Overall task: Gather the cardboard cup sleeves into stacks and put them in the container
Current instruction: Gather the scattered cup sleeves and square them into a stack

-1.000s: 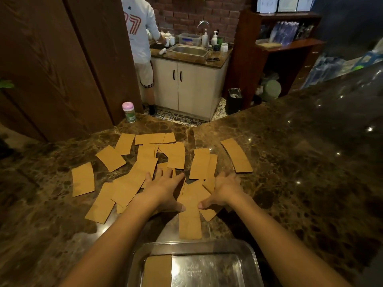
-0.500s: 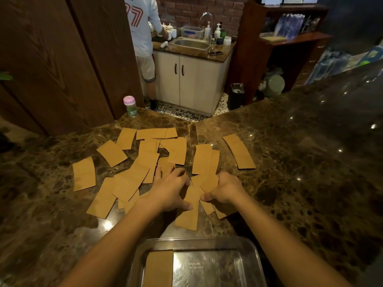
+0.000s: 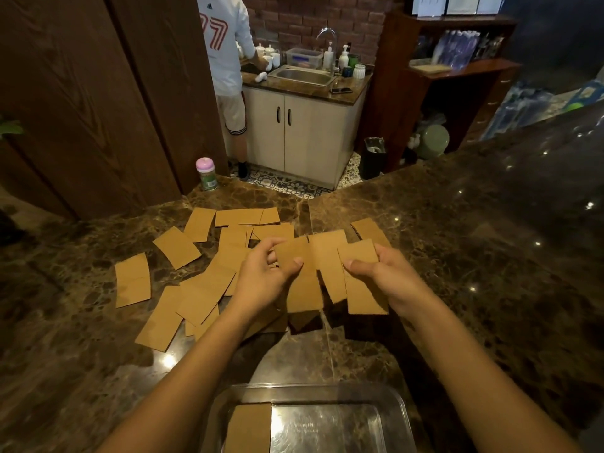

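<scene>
Several flat brown cardboard cup sleeves (image 3: 196, 289) lie scattered on the dark marble counter. Above the counter I hold a fanned bunch of sleeves (image 3: 327, 266). My left hand (image 3: 266, 277) pinches its left side, thumb on top. My right hand (image 3: 384, 274) pinches the right side the same way. A clear container (image 3: 402, 403) sits at the near edge between my forearms, with a stack of sleeves (image 3: 250, 428) lying in its left half.
A pink-lidded bottle (image 3: 206, 174) stands at the counter's far left edge. Beyond the counter a person in a white shirt (image 3: 225, 44) stands at a sink cabinet (image 3: 304, 138). A wooden wall panel (image 3: 98, 93) rises at the left. Bare marble (image 3: 474, 240) spreads to the right.
Both hands drew sleeves together on the counter, then lifted the bunch off the surface; it is now fanned out between them.
</scene>
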The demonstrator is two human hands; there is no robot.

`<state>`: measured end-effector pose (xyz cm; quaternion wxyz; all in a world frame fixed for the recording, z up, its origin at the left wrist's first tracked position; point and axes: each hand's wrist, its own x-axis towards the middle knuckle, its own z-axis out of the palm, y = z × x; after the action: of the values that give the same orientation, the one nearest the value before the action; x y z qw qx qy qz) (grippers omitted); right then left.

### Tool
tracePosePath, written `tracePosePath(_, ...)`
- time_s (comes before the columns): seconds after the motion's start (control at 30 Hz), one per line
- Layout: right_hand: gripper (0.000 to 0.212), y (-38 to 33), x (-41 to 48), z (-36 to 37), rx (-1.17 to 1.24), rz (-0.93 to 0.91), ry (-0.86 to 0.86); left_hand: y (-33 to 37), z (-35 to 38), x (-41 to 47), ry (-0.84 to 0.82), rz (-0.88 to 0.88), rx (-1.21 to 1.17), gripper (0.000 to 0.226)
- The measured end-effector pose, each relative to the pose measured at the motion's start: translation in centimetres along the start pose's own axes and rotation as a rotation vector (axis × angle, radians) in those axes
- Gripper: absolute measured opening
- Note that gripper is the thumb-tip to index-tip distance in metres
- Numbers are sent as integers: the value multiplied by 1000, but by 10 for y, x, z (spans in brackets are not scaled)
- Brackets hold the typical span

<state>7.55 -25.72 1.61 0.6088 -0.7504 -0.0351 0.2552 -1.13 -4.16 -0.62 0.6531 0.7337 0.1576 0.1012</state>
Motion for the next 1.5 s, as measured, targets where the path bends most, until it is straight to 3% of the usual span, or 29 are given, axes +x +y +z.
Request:
tracePosePath(0.13, 25, -11, -8, 16, 123, -44, -35, 11, 10, 1, 67, -87, -249, 29)
tracePosePath(0.23, 23, -14, -10, 29, 119, -86, -38, 20, 14, -2, -35, -170, -443, 22)
tracePosePath(0.37, 19, -17, -11, 37, 116, -150, -19, 27, 13, -4, -125, -198, -631, 31)
tracePosePath(0.57, 18, -18, -13, 45, -175, -312, 225, 29, 18, -5, -29, 9, -281, 34)
tracePosePath(0.7, 15, -17, -18, 59, -230, -383, 202, 31, 24, -5, -58, 31, -225, 42)
tracePosePath(0.93, 20, -16, -21, 70, 14, -258, 1, 34, 19, -11, -93, -125, -405, 28)
tracePosePath(1.03, 22, -21, -19, 67, 316, -117, -5, 33, 8, -9, -119, -224, -610, 26)
tracePosePath(1.1, 22, -26, -17, 60, 454, -70, 29, 33, 2, -10, -146, -203, -601, 27)
tracePosePath(1.23, 25, -36, -17, 41, 315, -124, -22, 32, -5, -12, -209, -156, -500, 17)
tracePosePath(1.33, 15, -44, -16, 34, 130, -209, -54, 32, -6, -14, -275, -125, -435, 16)
tracePosePath(1.5, 16, -48, -16, 36, 24, -283, -33, 33, -9, -17, -263, -143, -420, 14)
